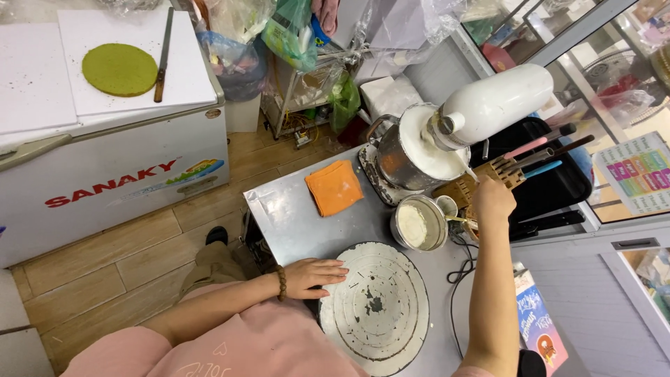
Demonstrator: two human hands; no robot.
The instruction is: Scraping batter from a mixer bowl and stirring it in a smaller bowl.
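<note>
Left hand (312,277) flat, fingers released, touching the near-left rim of the worn white turntable (377,307) on the steel worktop (293,223). Right hand (492,202) beyond the turntable, reaching at the wooden utensil block (481,183); fingers' hold not discernible. Small metal bowl of white cream (417,223) just beyond the turntable. Orange cloth (335,187) farther left, white stand mixer (481,112) farthest.

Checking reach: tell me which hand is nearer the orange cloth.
Left. The left hand rests on the turntable rim, just below the orange cloth; the right hand is farther off, at the knife block.
</note>
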